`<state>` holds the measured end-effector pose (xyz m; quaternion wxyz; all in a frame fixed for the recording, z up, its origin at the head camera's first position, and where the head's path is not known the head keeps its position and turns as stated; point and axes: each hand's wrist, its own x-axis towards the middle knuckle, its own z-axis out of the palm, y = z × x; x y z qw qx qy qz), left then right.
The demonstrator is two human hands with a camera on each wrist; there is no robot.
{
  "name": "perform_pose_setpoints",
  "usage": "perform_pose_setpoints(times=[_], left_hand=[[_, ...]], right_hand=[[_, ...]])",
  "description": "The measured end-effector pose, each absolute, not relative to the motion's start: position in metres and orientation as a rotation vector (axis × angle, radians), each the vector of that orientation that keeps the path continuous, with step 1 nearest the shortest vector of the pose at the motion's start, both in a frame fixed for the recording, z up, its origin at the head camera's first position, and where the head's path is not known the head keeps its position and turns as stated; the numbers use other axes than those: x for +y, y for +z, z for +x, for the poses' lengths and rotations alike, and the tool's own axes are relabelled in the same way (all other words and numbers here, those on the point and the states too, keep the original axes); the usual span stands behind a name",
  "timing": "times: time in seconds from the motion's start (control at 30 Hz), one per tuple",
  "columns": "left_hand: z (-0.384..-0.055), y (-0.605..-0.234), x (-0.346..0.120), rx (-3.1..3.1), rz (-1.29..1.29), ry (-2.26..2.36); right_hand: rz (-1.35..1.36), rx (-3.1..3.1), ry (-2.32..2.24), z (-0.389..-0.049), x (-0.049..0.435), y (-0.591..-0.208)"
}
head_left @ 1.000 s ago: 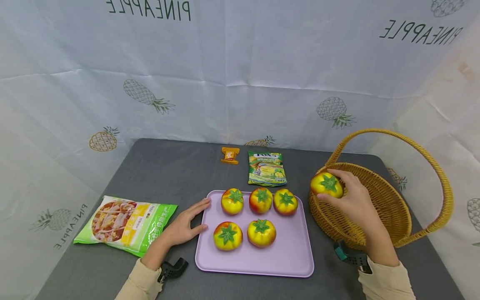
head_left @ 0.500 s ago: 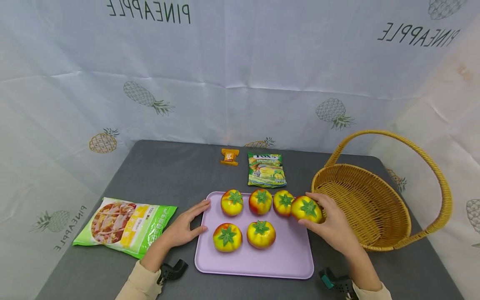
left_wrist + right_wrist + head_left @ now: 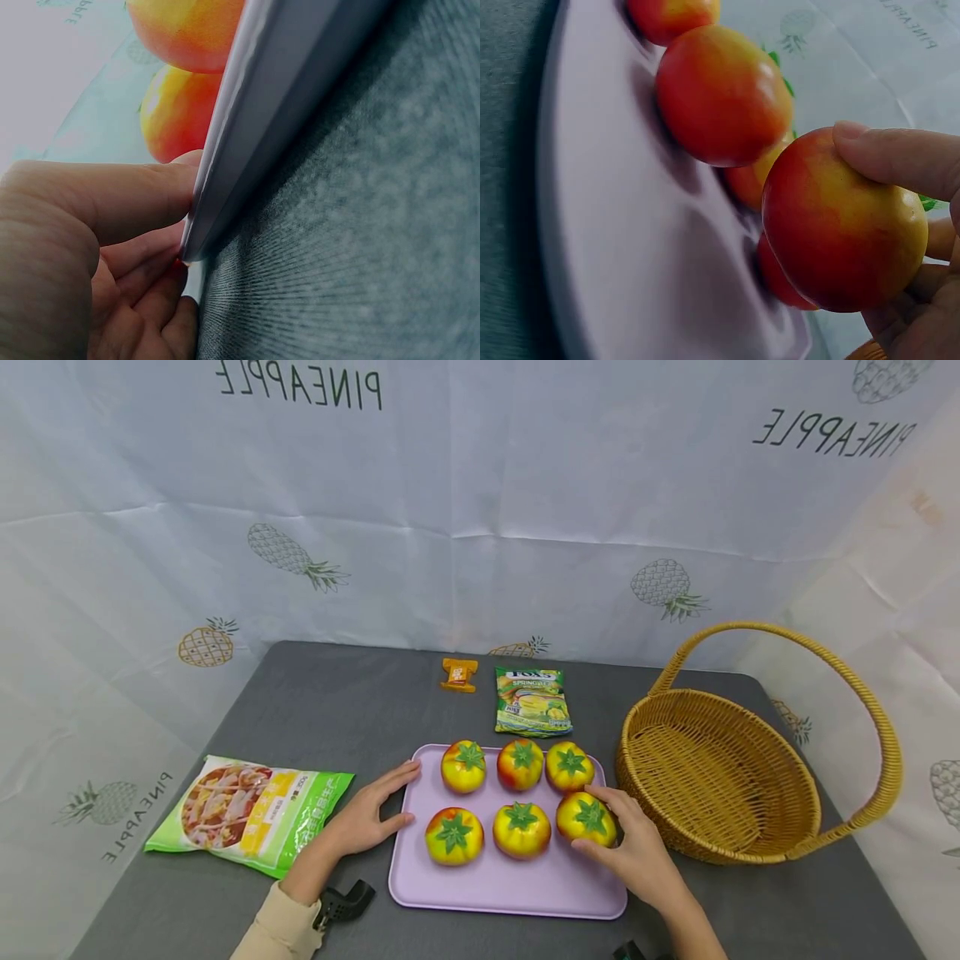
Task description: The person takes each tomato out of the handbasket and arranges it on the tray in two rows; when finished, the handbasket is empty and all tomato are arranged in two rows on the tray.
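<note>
My right hand (image 3: 633, 847) holds a red-and-yellow persimmon (image 3: 587, 817) with a green leafy top, thumb on one side and fingers on the other. In the right wrist view this persimmon (image 3: 844, 225) is close over the tray. The lilac tray (image 3: 495, 893) bears several similar persimmons: three along its back, and two in front, one at left (image 3: 453, 837) and one in the middle (image 3: 521, 831). My left hand (image 3: 367, 814) rests at the tray's left edge, its thumb (image 3: 142, 196) and fingertips touching the rim.
Right of the tray stands a wicker basket (image 3: 720, 777) with a tall arched handle. A green-and-white food bag (image 3: 247, 810) lies at left. Behind the tray are a green FOX'S packet (image 3: 532, 702) and a small orange wrapped snack (image 3: 459, 675).
My right hand has carried the persimmon from the basket's rim leftward and toward me, over the tray's right part. The left hand stays at the tray's edge.
</note>
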<state>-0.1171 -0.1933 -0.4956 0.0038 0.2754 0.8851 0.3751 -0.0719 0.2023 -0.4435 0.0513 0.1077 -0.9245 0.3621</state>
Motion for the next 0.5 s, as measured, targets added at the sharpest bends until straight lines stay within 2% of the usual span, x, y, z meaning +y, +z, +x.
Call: perform_pose_setpoints(times=[0.5], left_hand=[[-0.117, -0.495, -0.193, 2.766, 0.839, 1.173]], right_hand=[[0.240, -2.864, 1.168, -0.068, 0.201, -0.464]])
